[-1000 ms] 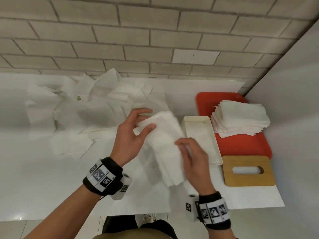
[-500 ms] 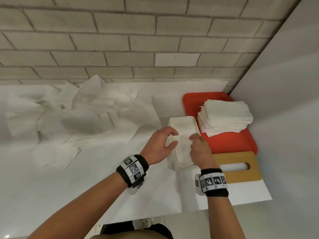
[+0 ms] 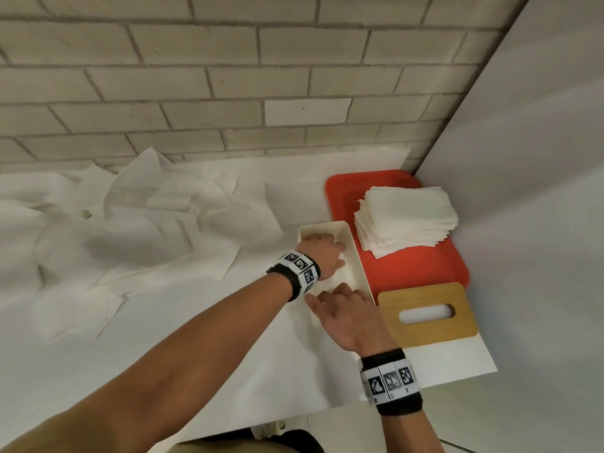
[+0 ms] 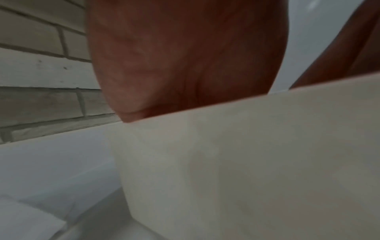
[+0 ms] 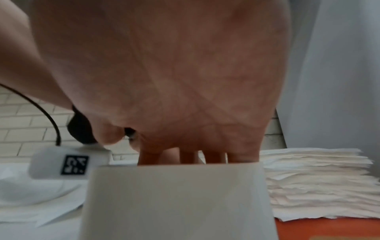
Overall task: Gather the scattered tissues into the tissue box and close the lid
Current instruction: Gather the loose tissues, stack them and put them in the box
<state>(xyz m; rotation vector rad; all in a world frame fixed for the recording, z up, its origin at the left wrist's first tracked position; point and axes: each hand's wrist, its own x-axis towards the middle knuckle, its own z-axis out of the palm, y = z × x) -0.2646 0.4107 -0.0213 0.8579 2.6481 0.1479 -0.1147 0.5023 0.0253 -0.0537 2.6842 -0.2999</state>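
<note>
Over at the left and centre of the head view, the scattered tissues (image 3: 130, 230) lie crumpled in a loose heap on the white table (image 3: 163, 354), reaching up toward the brick wall (image 3: 228, 76). Right of centre stands the cream tissue box (image 3: 354, 253), lid off. The left hand (image 3: 322, 255) reaches down into its far half, fingers spread flat on the tissue (image 3: 340, 279) inside. The right hand (image 3: 351, 317) lies over the near end of the box, fingers extended and relaxed, gripping nothing. Just right of the box, the wooden lid (image 3: 428, 313) lies flat on the table. Above it in the frame, a neat stack of folded tissues (image 3: 405, 220) sits on a red tray (image 3: 418, 273) in the corner.
</note>
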